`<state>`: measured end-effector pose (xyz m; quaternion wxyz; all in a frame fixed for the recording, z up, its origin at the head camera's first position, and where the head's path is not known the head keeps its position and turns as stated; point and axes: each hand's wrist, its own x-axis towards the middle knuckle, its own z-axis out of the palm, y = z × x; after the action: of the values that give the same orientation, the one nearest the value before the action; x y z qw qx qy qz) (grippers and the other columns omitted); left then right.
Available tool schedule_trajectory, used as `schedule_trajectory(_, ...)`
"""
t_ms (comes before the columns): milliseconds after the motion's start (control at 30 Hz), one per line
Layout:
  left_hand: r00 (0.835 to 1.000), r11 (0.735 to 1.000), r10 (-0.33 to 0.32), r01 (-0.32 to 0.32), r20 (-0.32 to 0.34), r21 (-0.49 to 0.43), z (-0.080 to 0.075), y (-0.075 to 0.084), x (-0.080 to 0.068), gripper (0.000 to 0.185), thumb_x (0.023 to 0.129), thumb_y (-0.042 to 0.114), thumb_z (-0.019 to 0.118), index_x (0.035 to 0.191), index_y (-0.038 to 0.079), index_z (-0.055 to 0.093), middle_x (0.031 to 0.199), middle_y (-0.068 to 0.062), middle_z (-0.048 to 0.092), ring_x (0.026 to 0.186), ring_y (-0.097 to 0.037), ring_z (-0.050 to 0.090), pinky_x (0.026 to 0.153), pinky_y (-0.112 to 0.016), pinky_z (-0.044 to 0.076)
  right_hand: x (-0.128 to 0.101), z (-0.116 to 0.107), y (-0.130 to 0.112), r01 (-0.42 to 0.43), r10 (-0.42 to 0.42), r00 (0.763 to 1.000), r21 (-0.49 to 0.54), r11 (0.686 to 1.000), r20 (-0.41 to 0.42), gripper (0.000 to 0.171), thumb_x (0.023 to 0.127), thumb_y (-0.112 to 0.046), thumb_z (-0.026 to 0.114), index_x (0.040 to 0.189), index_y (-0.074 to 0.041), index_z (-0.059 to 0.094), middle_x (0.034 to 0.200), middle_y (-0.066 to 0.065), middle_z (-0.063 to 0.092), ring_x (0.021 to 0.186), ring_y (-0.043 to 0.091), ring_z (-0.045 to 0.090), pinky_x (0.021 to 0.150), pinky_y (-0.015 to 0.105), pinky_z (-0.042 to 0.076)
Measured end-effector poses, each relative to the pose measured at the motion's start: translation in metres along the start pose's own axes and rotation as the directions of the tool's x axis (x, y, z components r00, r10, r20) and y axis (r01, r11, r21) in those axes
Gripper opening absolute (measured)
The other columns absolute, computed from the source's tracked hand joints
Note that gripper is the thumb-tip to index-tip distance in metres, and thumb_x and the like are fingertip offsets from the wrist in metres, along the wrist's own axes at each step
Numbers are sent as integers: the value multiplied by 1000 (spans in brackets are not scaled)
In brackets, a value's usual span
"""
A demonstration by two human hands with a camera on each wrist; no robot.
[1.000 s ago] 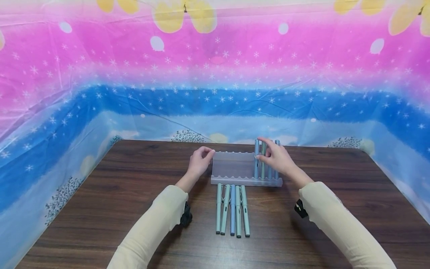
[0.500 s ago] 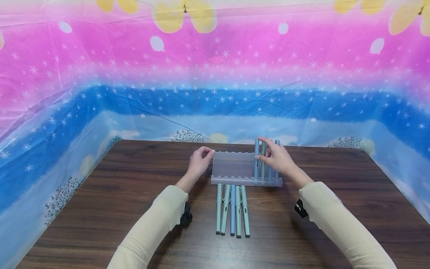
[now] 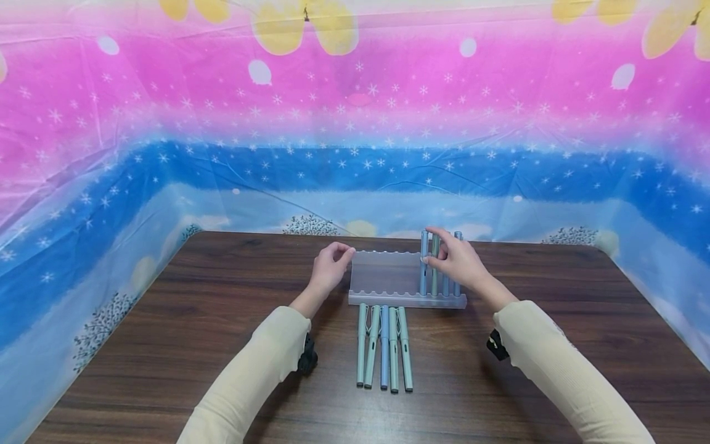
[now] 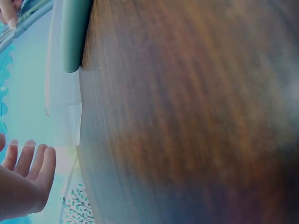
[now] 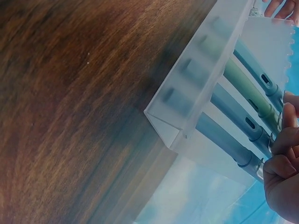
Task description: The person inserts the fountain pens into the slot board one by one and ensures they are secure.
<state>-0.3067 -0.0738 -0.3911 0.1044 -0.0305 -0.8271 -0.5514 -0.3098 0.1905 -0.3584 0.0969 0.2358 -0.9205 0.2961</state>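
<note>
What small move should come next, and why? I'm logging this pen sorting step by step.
Probably let go of the standing pen: the right hand pinches it in the rack, four stand there, and five pens lie on the table.

Count: one frosted pen rack (image 3: 388,275) on one wooden table (image 3: 166,345). Four pens standing in rack (image 3: 440,262), right end, confirmed by my right wrist view. Five pens flat on table (image 3: 384,346) in front of rack. Nine pens total. My two hands in view.
</note>
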Motion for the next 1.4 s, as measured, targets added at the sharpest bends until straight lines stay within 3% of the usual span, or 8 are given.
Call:
schedule_trajectory(433,1000,1000,8,-8,2,-14,0,-3,0,20,89,22,54,94,3,60,85,-8,60,77,-31,58,64,-32,46,-2,0,2,8,-8,1000,21,1000,-16,66,81,-17,65,136,-9,31,55,0,48,45,16,42,48,32,37)
schedule_trajectory(867,1000,1000,8,-8,7,-23,0,-2,1,20,89,21,54,95,2,59,86,-10,60,78,-31,57,66,-32,46,-13,9,5,125,-121,988,28,992,-99,62,80,-12,66,133,-12,36,58,-7,48,46,12,43,45,29,38)
schedule_trajectory(1400,1000,1000,0,0,8,-25,0,-2,-1,21,89,23,54,95,3,59,87,-9,59,79,-31,58,65,-32,46,-36,19,3,130,-130,992,6,991,1,58,80,-15,66,131,-12,39,61,-10,51,48,7,46,45,26,40)
